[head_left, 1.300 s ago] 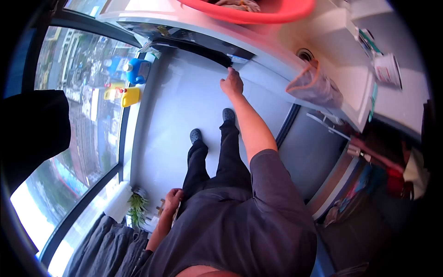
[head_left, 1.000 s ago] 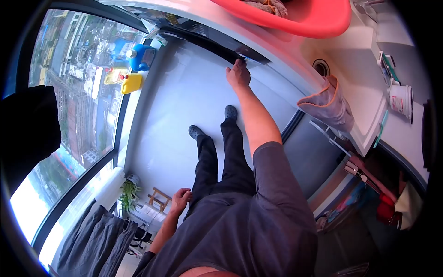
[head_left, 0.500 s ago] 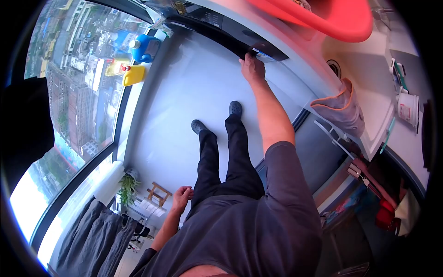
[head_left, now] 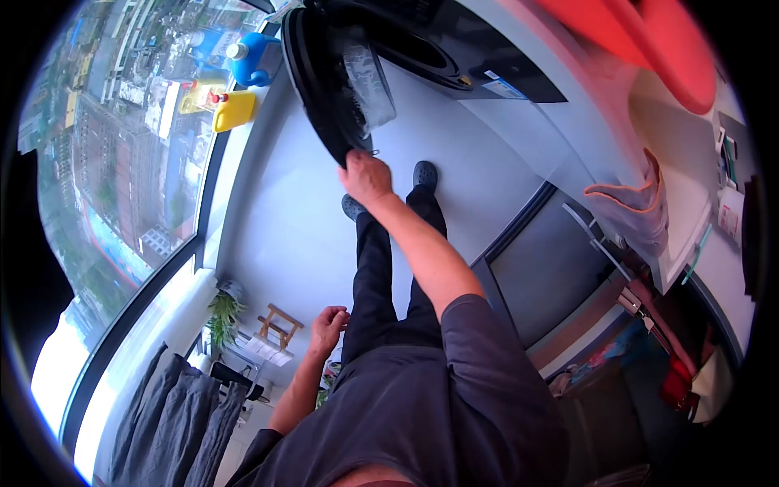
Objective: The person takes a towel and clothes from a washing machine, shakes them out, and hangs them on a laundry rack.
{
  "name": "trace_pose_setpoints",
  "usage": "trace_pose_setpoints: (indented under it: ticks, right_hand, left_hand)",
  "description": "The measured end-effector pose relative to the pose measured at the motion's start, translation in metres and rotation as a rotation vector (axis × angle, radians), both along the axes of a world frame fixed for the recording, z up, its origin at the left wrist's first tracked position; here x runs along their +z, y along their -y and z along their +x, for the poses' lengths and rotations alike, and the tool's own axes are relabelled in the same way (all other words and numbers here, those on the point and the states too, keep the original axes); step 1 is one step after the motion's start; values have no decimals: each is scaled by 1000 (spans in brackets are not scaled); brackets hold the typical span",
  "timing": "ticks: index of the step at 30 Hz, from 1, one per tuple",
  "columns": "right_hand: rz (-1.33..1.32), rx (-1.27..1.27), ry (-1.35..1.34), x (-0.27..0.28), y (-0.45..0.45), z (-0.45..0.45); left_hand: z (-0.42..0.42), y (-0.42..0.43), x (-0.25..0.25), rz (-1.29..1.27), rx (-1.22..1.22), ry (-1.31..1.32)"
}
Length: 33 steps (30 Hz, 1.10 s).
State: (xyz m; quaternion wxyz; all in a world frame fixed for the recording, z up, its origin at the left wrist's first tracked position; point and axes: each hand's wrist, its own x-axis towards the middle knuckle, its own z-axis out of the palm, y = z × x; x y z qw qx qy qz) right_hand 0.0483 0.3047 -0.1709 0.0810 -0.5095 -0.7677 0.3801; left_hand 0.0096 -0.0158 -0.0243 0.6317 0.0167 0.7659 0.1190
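A round black washing machine door [head_left: 315, 85] with a clear glass bowl [head_left: 369, 85] stands swung out from the dark front panel [head_left: 519, 69] of the machine. My right hand [head_left: 367, 177] grips the edge of this door near a small metal latch. Behind the door, the machine's round opening [head_left: 414, 49] shows in part. My left hand [head_left: 329, 325] hangs beside my left thigh, its fingers curled; whether anything is in them is too small to tell.
Blue [head_left: 250, 61] and yellow [head_left: 234, 111] bottles stand on the window ledge at left. A red basin [head_left: 649, 36] sits on the counter, and a grey cloth [head_left: 637, 207] hangs over the sink edge. A small wooden stool [head_left: 280, 325] and a plant [head_left: 225, 312] are at lower left.
The machine door has swung from closed to open, toward the window, with my right hand on its edge. The view has shifted, so the basin and sink sit further right.
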Motion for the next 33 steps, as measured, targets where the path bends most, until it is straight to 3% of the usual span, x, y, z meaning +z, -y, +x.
trace_pose_setpoints:
  ticks: [1,2,4,5,6,7,11,13,15,17,22,25,27,29,31,33]
  right_hand:
    - [-3,22,-33,3,4,-9]
    - [-45,77,-85,3,7,-14]
    - [-105,147,-135,-2,19,-19]
    - [-152,192,-163,-5,25,-15]
    - [-196,239,-190,-9,30,-8]
    - [-269,278,-145,-13,39,8]
    - [-625,574,269,-9,82,113]
    - [-750,804,448,9,109,179]
    - [-975,881,530,38,126,224]
    - [-770,714,408,59,152,262]
    - [-991,668,199,84,154,290]
    - [-1098,757,215,106,129,292]
    - [-1585,821,206,116,114,282]
    - [-1833,794,239,119,119,280]
    - [-1841,878,188,118,120,280]
    - [-1810,985,219,109,119,272]
  left_hand:
    - [-2,2,-5,-47,-168,-26]
    - [-4,6,-10,-57,-163,-23]
    - [-1,11,-17,-9,-507,1]
    - [2,19,-22,-16,-495,4]
    - [7,31,-27,35,-639,7]
    - [10,40,-32,86,-787,13]
    - [31,63,-37,97,-896,169]
    - [38,69,-45,113,-890,150]
    - [39,71,-49,124,-879,128]
    - [35,63,-46,91,-681,233]
    - [18,44,-15,161,-541,400]
    - [13,36,18,80,-482,609]
    - [22,37,32,110,-583,610]
    - [27,36,29,103,-579,606]
    - [38,31,29,93,-559,594]
    - [45,24,33,161,-726,583]
